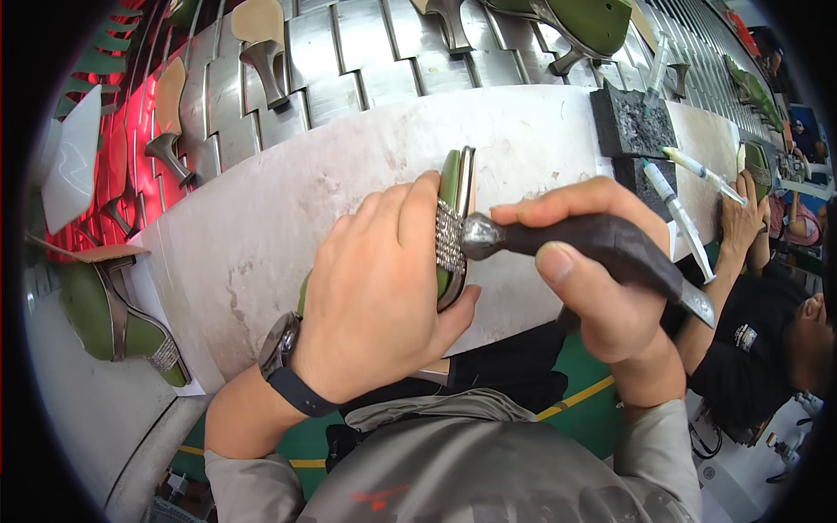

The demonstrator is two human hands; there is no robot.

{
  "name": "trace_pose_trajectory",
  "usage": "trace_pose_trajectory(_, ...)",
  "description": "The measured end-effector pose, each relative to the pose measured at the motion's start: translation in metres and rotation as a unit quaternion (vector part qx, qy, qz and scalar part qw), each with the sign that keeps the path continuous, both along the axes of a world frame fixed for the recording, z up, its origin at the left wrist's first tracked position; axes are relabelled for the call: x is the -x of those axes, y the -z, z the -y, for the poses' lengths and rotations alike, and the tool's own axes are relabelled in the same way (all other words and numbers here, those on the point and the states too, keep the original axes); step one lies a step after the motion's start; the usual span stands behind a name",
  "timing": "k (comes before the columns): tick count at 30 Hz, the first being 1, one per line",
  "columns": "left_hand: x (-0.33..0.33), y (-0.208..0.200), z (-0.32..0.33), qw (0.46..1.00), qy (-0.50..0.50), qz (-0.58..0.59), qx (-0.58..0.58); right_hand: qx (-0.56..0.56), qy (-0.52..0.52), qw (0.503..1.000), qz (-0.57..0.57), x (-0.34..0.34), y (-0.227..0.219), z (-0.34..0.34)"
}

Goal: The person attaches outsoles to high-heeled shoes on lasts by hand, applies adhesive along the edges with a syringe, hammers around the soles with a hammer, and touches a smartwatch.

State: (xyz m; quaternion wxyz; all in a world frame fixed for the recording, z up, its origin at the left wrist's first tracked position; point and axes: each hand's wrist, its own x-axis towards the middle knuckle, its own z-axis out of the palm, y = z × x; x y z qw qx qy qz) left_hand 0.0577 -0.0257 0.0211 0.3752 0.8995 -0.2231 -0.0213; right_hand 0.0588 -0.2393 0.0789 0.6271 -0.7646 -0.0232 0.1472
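My left hand (375, 270) is wrapped round a green high-heeled shoe (451, 179) tilted on its edge over the pale worktop. A band of sparkling stones (449, 240) crosses the shoe, and much of the rest is hidden under my fingers. In my right hand (610, 261) is a hammer (593, 247) with a dark head, gripped close up to that head. Its rounded metal face meets or nearly meets the stone band at the sole edge; I cannot tell which. The hammer's flat end points to the lower right, and its handle is mostly hidden.
Beyond the worktop (349, 131) runs a metal slat conveyor (366, 52) carrying heels and soles (259, 22). Another green shoe (105, 314) stands at left. Dark blocks (632, 122) and syringes (680, 218) lie at right, where a co-worker's hand (741, 209) works.
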Motion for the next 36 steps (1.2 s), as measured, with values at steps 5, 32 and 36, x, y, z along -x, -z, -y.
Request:
trace_pose_trajectory(5,0.000,0.000,-0.002,1.000,0.005,0.025,-0.016,-0.007,-0.011,0.986,0.166,-0.038,0.024,0.002)
trace_pose_trajectory(32,0.039,-0.058,0.000,0.938,-0.038,0.213,0.273,0.037,-0.167,0.899,0.403,0.070,-0.082,-0.020)
trace_pose_trajectory(36,0.046,-0.061,0.002,0.933,-0.024,0.176,0.313,0.050,-0.157,0.915,0.368,0.062,-0.100,-0.022)
